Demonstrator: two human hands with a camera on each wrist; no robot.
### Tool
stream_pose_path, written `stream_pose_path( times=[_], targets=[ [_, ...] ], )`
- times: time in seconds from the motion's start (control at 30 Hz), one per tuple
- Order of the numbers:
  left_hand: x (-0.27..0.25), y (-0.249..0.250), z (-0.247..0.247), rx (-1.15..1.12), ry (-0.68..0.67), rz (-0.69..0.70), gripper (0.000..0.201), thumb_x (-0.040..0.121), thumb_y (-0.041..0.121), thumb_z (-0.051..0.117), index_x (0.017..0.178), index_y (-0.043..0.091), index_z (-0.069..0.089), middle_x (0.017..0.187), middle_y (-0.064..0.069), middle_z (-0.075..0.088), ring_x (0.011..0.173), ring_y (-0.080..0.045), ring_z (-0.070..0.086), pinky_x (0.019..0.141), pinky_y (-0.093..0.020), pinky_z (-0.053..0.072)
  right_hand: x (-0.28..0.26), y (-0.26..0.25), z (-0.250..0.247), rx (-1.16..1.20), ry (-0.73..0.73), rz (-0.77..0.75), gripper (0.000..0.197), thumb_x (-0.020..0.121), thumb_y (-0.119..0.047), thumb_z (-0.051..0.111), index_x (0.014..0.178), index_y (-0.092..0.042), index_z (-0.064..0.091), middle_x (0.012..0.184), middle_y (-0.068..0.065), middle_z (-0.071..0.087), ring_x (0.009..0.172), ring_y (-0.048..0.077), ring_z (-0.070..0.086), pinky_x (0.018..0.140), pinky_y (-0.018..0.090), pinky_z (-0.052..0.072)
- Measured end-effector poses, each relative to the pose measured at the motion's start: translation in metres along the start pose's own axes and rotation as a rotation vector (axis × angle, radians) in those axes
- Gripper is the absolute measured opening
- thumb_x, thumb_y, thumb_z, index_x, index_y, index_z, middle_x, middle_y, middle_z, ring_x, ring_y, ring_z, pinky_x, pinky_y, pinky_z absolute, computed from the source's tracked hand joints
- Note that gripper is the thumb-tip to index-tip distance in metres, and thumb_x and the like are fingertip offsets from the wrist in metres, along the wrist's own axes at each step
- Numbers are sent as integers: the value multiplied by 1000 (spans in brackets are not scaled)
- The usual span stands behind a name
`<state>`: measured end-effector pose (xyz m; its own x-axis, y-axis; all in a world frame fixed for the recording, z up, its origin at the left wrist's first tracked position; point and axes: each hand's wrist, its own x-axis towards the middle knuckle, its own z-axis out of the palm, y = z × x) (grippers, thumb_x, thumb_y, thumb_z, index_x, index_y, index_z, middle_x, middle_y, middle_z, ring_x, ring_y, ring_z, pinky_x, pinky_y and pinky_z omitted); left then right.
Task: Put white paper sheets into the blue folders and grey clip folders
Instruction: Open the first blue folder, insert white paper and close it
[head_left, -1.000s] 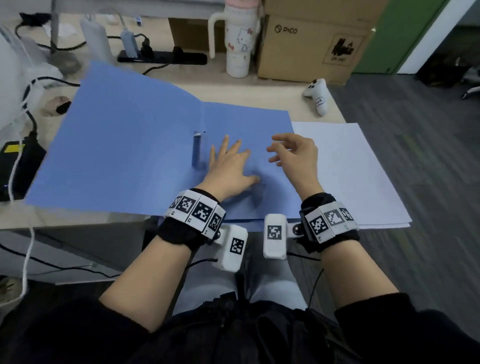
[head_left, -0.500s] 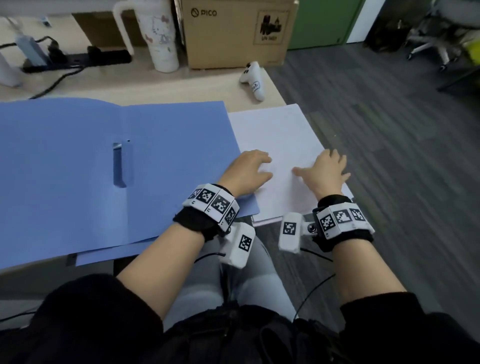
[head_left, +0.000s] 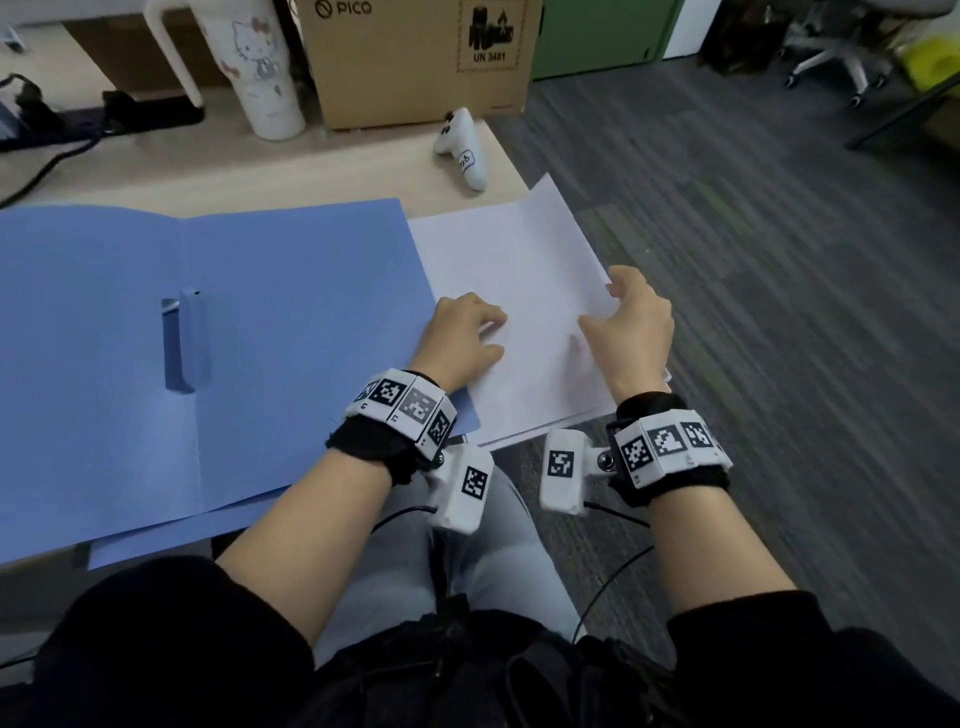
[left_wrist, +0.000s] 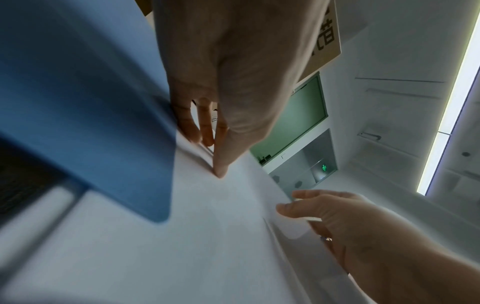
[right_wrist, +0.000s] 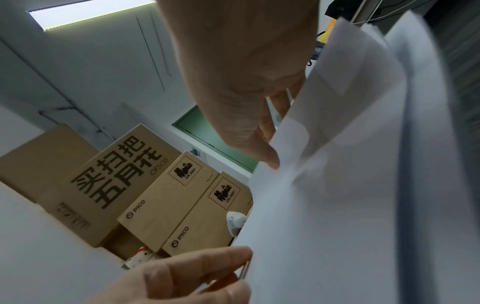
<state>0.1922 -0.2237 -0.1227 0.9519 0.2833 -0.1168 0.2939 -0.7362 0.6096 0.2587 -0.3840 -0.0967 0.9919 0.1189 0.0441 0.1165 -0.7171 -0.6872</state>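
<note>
A blue folder (head_left: 260, 338) lies open on the desk, its blue clip bar (head_left: 187, 338) near the fold. To its right a stack of white paper sheets (head_left: 519, 260) overhangs the desk's right and front edges. My left hand (head_left: 467, 332) pinches the stack's left edge beside the folder, thumb on top (left_wrist: 221, 164) and fingers curled under. My right hand (head_left: 631, 317) grips the right edge, thumb on the top sheet (right_wrist: 267, 160) and fingers behind it. That edge of the paper (right_wrist: 350, 144) is lifted off the stack.
A second blue folder (head_left: 156, 540) peeks out under the open one. At the desk's back stand a cartoon tumbler (head_left: 260, 67), a cardboard box (head_left: 415, 57) and a black power strip (head_left: 145, 111). A white controller (head_left: 462, 150) lies near the right edge. An office chair (head_left: 841, 52) stands on the floor.
Both hands moved right, from the open blue folder onto the white paper stack. The right hand then slid to the stack's right edge and curled round it, lifting paper.
</note>
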Motion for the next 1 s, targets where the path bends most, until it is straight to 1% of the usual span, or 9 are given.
stream_pose_path(
  times=[0.13,0.3,0.4,0.5,0.6,0.7,0.87,0.97,1.0],
  targets=[
    [2,-3,3,-143,20,-32,39,76,8,66,115,14,65,123,-3,60,122,-25,50,106,-37,40,-4,-8,-1,-73,18,-34,54,82,-12,59,135,-12,49,121,13,63,110,34,58,90,36,44],
    [4,5,-1,-240,26,-63,29,82,15,66,111,11,68,124,-4,62,115,-16,57,103,-25,40,-12,-17,-2,-145,38,-163,44,84,-16,57,128,-10,55,116,11,65,108,34,59,90,37,44],
    [3,18,-6,-640,-45,-155,30,92,33,57,106,8,68,110,-6,68,97,-11,63,98,-26,46,-15,-21,-2,-165,-4,-247,42,86,-22,60,126,-10,58,120,10,63,113,30,57,91,35,40],
    [6,29,-12,-957,-122,-220,40,93,42,51,108,7,65,104,-2,66,92,-7,63,89,-18,50,-17,-24,-1,-92,-31,-343,37,82,-23,66,117,-11,65,118,5,64,107,23,62,87,31,42],
    [9,33,-13,-1052,-130,-243,21,89,35,60,87,16,68,83,2,66,81,-10,59,83,-18,48,-16,-25,2,-42,-97,-328,42,79,-32,71,117,-12,66,125,1,60,106,17,63,88,25,40],
    [12,34,-10,-1047,-94,-270,17,88,15,63,71,17,64,64,3,59,68,-11,51,72,-19,45,-16,-26,3,77,-181,-237,54,79,-35,73,123,-6,61,138,5,52,107,16,65,98,29,45],
    [18,30,-2,-954,-27,-308,22,84,-8,54,72,9,61,75,-7,61,73,-19,56,76,-25,49,-10,-15,-1,228,-18,-120,36,87,-10,62,121,1,60,133,13,53,98,26,66,84,16,43],
    [19,28,2,-975,45,-340,22,83,-8,54,95,9,54,94,-13,63,79,-22,58,81,-31,51,-4,-5,-7,253,42,-5,40,88,-2,53,127,-1,54,132,14,50,111,25,57,91,17,40],
    [20,26,4,-973,69,-346,28,82,-6,55,103,11,49,104,-15,62,84,-23,59,84,-34,51,-2,0,-7,256,36,29,35,87,-2,52,121,-2,58,124,14,54,106,25,57,87,18,40]
  ],
)
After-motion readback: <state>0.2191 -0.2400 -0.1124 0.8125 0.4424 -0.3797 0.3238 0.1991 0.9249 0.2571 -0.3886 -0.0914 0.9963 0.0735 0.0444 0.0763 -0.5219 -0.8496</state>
